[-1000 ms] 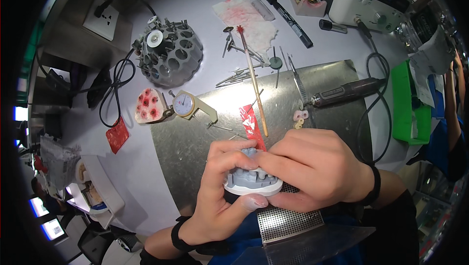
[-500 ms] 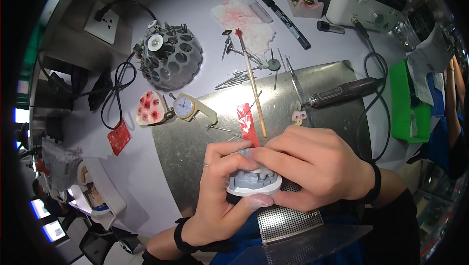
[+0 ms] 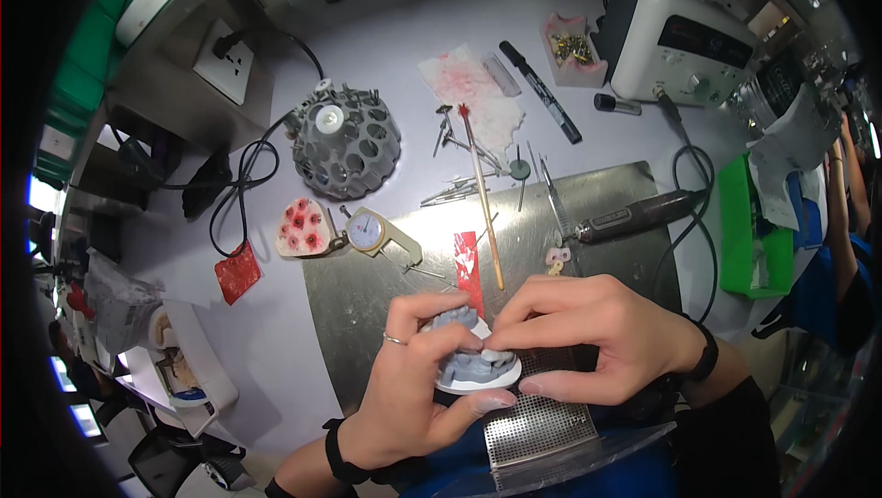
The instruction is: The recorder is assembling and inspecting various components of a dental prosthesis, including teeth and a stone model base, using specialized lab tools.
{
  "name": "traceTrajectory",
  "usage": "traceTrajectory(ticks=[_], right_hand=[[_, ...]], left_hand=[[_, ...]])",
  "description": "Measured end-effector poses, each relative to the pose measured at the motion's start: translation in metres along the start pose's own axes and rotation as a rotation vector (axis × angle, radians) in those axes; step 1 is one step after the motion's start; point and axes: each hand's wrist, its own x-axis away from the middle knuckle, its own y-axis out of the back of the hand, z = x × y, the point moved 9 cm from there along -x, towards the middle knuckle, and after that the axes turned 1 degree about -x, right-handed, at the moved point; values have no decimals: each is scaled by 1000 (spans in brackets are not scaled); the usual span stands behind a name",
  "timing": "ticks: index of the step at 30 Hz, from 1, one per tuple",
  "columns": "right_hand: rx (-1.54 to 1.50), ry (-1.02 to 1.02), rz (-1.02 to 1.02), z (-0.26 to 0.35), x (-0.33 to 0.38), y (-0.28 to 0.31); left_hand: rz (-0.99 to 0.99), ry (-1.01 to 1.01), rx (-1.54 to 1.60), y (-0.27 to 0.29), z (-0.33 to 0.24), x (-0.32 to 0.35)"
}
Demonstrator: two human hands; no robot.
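Low in the middle, my left hand point(image 3: 404, 401) holds a grey dental model point(image 3: 466, 373) on a white base, fingers over its far side and thumb along the near edge. The model is tilted. My right hand point(image 3: 611, 337) bends in from the right, with fingertips on a small pale tooth-shaped piece point(image 3: 497, 356) at the model's right side. Its thumb lies close to the base's edge; whether they touch, I cannot tell. Just beyond the hands is a red strip point(image 3: 467, 264) with whitish scuffs. A perforated metal plate point(image 3: 537, 434) lies below the right hand.
On the metal sheet point(image 3: 344, 333) are a dial caliper point(image 3: 367, 232) and a dark handpiece point(image 3: 634, 217), its cord running to a white control unit point(image 3: 684, 43). Farther off are a brush point(image 3: 482, 195), several burs point(image 3: 459, 190), a grey bur holder point(image 3: 344, 144) and a green bin point(image 3: 749, 232).
My right hand's fingers have drawn back from the model's top to its right side, and the thumb has come off the near edge. The model is tilted differently. The whole view has shifted.
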Motion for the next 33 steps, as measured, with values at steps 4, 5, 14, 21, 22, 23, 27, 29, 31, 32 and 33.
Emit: traceTrajectory(ticks=[4, 5, 14, 21, 22, 23, 27, 29, 31, 32, 33], right_hand=[[11, -133, -33, -22, 8, -3], [47, -115, -47, -21, 6, -2], [195, -26, -112, -12, 4, -6], [25, -182, -497, -18, 8, 56], [267, -119, -418, -13, 4, 52], [508, -53, -336, -7, -1, 45], [724, -101, -77, -14, -16, 31], [778, -86, -73, -12, -29, 42], [961, -10, -70, -10, -42, 45], [963, -13, -74, -15, -49, 44], [1083, 127, 16, -13, -56, 31]], left_hand=[[37, -26, -81, -5, -4, 2], [53, -16, -105, -6, -4, 2], [30, -94, -195, 1, -12, -4], [43, -150, -248, 17, -13, -2], [16, -128, -227, 20, -10, -2], [-10, -108, -205, 22, -7, -2], [-126, -24, -19, 35, 12, -1], [-139, -36, 0, 37, 16, -3], [-163, -35, 52, 37, 20, -3], [-159, -38, 54, 35, 19, -3], [-166, 11, 115, 34, 23, -3]])
